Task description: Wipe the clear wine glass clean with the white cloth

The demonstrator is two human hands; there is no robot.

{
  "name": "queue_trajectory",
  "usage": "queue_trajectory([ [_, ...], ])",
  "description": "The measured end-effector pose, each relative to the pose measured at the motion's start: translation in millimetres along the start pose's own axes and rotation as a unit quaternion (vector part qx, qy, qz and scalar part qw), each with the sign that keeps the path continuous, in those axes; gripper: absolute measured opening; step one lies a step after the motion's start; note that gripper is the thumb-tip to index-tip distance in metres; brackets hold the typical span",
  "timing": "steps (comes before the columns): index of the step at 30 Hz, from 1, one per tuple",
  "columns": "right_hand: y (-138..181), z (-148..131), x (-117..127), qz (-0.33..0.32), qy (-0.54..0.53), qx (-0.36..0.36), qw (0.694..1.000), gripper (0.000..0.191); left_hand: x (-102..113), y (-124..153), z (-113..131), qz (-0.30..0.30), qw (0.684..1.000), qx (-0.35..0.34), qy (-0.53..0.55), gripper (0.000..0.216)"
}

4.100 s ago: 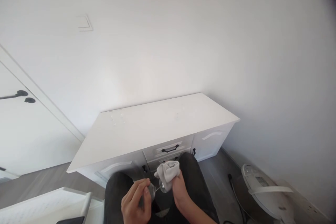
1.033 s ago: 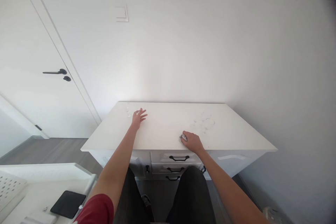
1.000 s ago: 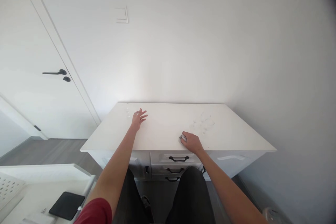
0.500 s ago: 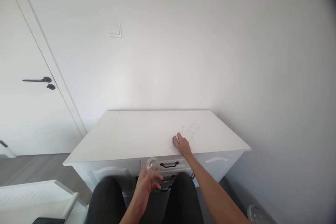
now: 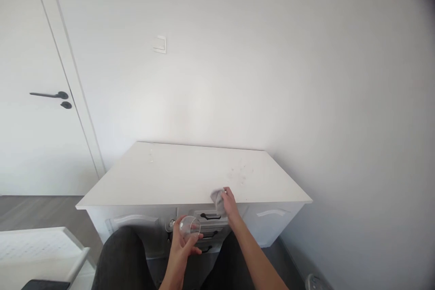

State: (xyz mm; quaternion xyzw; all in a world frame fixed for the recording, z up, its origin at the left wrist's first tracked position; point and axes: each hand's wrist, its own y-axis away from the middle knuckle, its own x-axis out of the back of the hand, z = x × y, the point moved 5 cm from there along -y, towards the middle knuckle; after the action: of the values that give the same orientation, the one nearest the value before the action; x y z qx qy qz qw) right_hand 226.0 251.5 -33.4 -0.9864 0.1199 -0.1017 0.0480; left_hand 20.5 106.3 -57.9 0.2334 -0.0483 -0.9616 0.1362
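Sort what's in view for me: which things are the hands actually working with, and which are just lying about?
In hand:
- left hand holding the clear glass
- right hand on the grey cloth at the front edge of the white cabinet top

Lying about:
- door handle
- wall switch
- white tray, lower left

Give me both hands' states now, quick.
Left hand: closed on a glass.
Right hand: closed on a cloth at the cabinet edge.
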Motion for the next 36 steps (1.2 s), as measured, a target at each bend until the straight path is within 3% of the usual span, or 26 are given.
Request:
queue_trajectory([
  [5,98.6,-3.4,-13.7,-0.002,-0.118,-0.053,0.992,0.029,7.3,0.4,-9.3,-0.006,1.000,0.000,-0.010,0.090],
  [10,160.8,4.0,-39.1,-0.044,-0.220,-0.127,0.966,0.051,16.5,-1.0,-12.9,-0.013,0.997,0.007,-0.073,0.079],
  [14,169.4,7.3,-46.9,-0.050,-0.190,-0.108,0.975,0.063,22.9,0.7,4.2,-0.002,0.983,-0.059,-0.173,0.072],
  [17,174.7,13.4,-55.8,-0.088,-0.253,-0.096,0.959,0.060,28.4,0.5,14.7,0.025,0.969,-0.101,-0.224,0.071],
  [19,179.2,20.8,-56.4,-0.064,-0.281,-0.102,0.952,0.060,31.9,-0.7,14.6,0.040,0.965,-0.103,-0.237,0.074],
  [23,182.5,22.3,-41.7,0.008,-0.222,-0.075,0.972,0.061,33.7,0.8,4.8,0.043,0.969,-0.076,-0.231,0.078],
  [26,177.8,12.4,-24.5,-0.001,-0.189,-0.050,0.981,0.061,27.9,6.7,-0.1,0.015,0.973,-0.044,-0.225,0.084],
  [29,171.0,15.3,-6.4,-0.025,-0.165,-0.073,0.983,0.062,19.9,11.3,1.9,-0.012,0.979,-0.040,-0.199,0.092],
  [33,164.6,49.1,21.3,0.064,-0.108,-0.114,0.985,0.063,13.4,11.7,1.3,-0.040,0.990,-0.028,-0.134,0.106],
  [36,163.9,86.7,26.8,0.095,-0.165,-0.223,0.956,0.067,13.4,12.1,-3.5,-0.050,0.991,-0.019,-0.119,0.101],
])
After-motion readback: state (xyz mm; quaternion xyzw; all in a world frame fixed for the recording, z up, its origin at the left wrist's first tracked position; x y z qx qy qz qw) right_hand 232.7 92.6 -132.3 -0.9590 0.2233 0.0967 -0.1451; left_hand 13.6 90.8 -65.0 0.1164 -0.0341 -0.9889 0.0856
